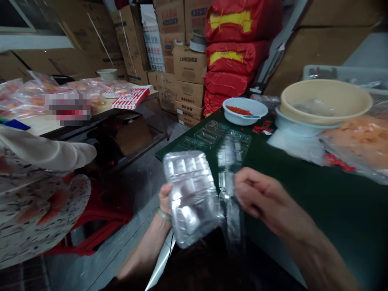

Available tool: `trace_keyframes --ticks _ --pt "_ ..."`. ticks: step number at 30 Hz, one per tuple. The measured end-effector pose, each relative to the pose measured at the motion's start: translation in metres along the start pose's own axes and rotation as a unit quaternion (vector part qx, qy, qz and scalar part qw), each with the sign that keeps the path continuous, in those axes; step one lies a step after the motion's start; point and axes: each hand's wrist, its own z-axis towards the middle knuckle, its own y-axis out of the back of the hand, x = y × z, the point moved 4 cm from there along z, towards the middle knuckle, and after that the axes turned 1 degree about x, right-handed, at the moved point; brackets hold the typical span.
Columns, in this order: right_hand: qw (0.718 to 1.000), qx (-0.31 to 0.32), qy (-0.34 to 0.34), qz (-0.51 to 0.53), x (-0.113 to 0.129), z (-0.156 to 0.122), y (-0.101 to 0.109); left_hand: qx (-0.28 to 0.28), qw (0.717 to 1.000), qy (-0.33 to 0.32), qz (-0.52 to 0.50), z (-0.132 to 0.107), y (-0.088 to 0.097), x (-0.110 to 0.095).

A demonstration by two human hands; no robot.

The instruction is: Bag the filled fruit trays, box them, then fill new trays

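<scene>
A clear plastic compartment tray (192, 198), possibly a stack of several, is held up by its left edge in my left hand (165, 198). Most of that hand's fingers are hidden behind the plastic. My right hand (257, 194) is closed on another clear plastic tray (227, 182), which is turned nearly edge-on and smeared by motion. The two pieces come close together near their lower edges; whether they touch I cannot tell. Beyond them, several clear trays (209, 133) lie flat on the green table (273, 157).
On the green table stand a white basin (245, 111) of orange-red bits, a large beige bowl (325, 99) and a bag of orange pieces (363, 137). A person in a patterned garment (45, 206) sits at left, by a table of packed bags (30, 95). Cartons (189, 64) are stacked behind.
</scene>
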Motion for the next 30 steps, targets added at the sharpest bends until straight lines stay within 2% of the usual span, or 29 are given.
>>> trace_keyframes --ticks 2,4,7,9,13,16,18,21,23,27,30 --pt "0.99 -0.04 -0.077 0.116 -0.026 -0.008 0.029 -0.077 0.996 -0.039 0.006 -0.01 0.016 -0.02" --pt "0.965 -0.053 -0.158 0.203 -0.065 -0.011 0.049 -0.14 0.987 -0.079 0.013 -0.021 0.03 -0.039" --pt "0.922 -0.097 -0.233 0.293 -0.115 -0.003 0.063 -0.166 0.979 -0.116 0.002 -0.031 0.042 -0.059" --pt "0.896 -0.143 -0.271 0.322 -0.13 0.007 0.065 -0.156 0.981 -0.117 -0.009 -0.033 0.045 -0.065" --pt "0.87 -0.217 -0.336 0.288 -0.125 0.026 0.065 -0.13 0.984 -0.122 -0.016 -0.03 0.047 -0.072" --pt "0.87 -0.23 -0.363 0.243 -0.117 0.032 0.067 -0.144 0.979 -0.146 -0.012 -0.027 0.046 -0.075" --pt "0.872 -0.234 -0.365 0.228 -0.116 0.03 0.069 -0.129 0.981 -0.145 -0.011 -0.024 0.038 -0.071" --pt "0.883 -0.259 -0.34 0.194 -0.116 0.025 0.071 -0.054 0.99 -0.131 -0.024 -0.013 0.013 -0.057" --pt "0.899 -0.288 -0.306 0.121 -0.114 0.026 0.071 -0.017 0.99 -0.131 -0.041 -0.005 -0.005 -0.046" --pt "0.912 -0.317 -0.249 -0.07 -0.112 0.045 0.072 0.009 0.984 -0.158 -0.083 0.007 -0.028 -0.032" --pt "0.918 -0.305 -0.232 -0.105 -0.11 0.057 0.072 0.013 0.986 -0.155 -0.061 0.014 -0.035 -0.028"
